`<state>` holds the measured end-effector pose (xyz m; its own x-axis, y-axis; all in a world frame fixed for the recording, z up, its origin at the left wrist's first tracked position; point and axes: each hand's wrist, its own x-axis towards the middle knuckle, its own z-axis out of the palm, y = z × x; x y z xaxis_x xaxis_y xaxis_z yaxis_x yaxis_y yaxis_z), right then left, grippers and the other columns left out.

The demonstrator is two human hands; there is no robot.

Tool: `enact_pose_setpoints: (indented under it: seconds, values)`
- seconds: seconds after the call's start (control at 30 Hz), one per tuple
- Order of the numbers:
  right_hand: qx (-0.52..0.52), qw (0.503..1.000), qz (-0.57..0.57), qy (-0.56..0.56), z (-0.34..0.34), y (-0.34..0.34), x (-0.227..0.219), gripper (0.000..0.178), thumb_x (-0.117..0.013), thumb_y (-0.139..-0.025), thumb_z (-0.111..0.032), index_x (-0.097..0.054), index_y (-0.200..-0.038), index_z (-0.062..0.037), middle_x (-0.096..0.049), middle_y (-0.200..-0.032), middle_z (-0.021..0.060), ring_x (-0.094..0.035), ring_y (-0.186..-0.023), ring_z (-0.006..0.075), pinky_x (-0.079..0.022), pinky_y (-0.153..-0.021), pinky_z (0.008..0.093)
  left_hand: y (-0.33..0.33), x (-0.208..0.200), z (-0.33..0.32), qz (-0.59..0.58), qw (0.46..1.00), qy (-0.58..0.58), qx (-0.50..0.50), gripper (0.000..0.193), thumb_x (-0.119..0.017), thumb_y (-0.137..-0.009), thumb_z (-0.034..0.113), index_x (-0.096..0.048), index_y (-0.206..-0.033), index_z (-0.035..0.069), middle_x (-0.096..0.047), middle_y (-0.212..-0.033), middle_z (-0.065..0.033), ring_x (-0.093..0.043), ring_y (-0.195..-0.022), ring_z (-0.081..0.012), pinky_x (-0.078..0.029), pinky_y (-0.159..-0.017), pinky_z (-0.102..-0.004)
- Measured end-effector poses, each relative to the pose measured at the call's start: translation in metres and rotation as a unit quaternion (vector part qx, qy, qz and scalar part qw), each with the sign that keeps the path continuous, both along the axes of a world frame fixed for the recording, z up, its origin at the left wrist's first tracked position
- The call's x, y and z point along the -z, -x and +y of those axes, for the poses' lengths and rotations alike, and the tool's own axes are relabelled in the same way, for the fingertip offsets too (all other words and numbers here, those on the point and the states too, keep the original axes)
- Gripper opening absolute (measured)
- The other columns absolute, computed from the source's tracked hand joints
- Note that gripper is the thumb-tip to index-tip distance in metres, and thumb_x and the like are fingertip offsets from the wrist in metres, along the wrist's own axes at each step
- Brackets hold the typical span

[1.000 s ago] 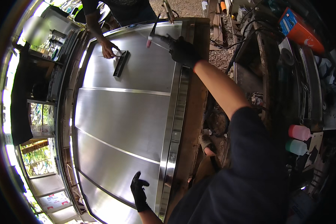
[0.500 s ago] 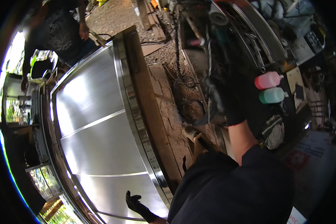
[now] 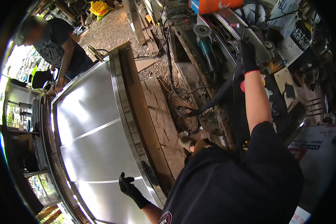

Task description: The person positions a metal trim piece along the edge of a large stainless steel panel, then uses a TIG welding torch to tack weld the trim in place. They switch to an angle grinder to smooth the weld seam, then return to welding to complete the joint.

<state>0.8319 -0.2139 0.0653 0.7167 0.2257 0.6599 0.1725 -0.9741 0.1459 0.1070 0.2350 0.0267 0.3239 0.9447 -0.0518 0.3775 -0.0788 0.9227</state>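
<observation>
My left hand (image 3: pixel 132 189), in a black glove, hovers over or lightly rests on the near part of a large shiny steel panel (image 3: pixel 97 149); its fingers are spread and hold nothing. My right hand (image 3: pixel 247 56), also black-gloved, reaches far out over the cluttered bench at the right. Its fingers blend into the dark tools, and I cannot make out whether they grip anything. Beside it lie long metal trim pieces (image 3: pixel 227 28). An angle grinder (image 3: pixel 209 52) with a teal body lies to its left. My right forearm covers most of a pink bottle (image 3: pixel 242 86).
A wooden board (image 3: pixel 132 74) runs along the panel's right edge. Another person (image 3: pixel 59 48) leans at the panel's far left corner. Black cables (image 3: pixel 170 48) hang by the bench. An orange box (image 3: pixel 214 5) stands at the back, and a yellow bag (image 3: pixel 100 9) lies on the gravel.
My right hand has moved forward and right across the bench, uncovering the grinder and covering the bottles. My left hand has risen slightly up the panel. The other person has bent toward the panel.
</observation>
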Motion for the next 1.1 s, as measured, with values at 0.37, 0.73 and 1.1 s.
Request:
enact_pose_setpoints:
  seconds: [0.37,0.73,1.1]
  values:
    - [-0.082,0.991,-0.044,0.095,-0.001,-0.047,0.071,0.040,-0.046,-0.106,-0.022,-0.058,-0.139,-0.0025,-0.062,-0.138,0.0187,-0.062,-0.123,0.0307,-0.050,-0.104,0.0391,0.002,-0.011,-0.042,-0.107,0.986,0.077,-0.103,0.035,-0.057,-0.106,0.025,-0.068,-0.120,-0.006,-0.067,-0.076,-0.0051,-0.064,-0.071,-0.0132,-0.051,-0.067,-0.0273]
    - [-0.292,0.886,0.167,-0.320,0.072,0.061,-0.026,0.036,-0.053,-0.105,-0.028,-0.065,-0.129,-0.0036,-0.067,-0.115,0.0079,-0.062,-0.109,0.0199,-0.046,-0.096,0.0360,-0.085,-0.022,-0.021,-0.139,0.975,0.125,-0.122,0.048,-0.060,-0.104,0.019,-0.050,-0.146,-0.002,-0.062,-0.082,-0.0026,-0.061,-0.070,-0.0118,-0.052,-0.067,-0.0280]
    - [-0.388,0.915,0.080,-0.074,-0.057,0.064,-0.017,0.038,-0.054,-0.101,-0.014,-0.063,-0.135,0.0013,-0.068,-0.130,0.0186,-0.064,-0.120,0.0328,-0.049,-0.103,0.0414,-0.202,-0.070,0.021,-0.303,0.930,0.170,0.121,0.040,-0.063,-0.102,0.016,-0.058,-0.139,0.000,-0.065,-0.092,-0.0022,-0.061,-0.083,-0.0105,-0.053,-0.078,-0.0291]
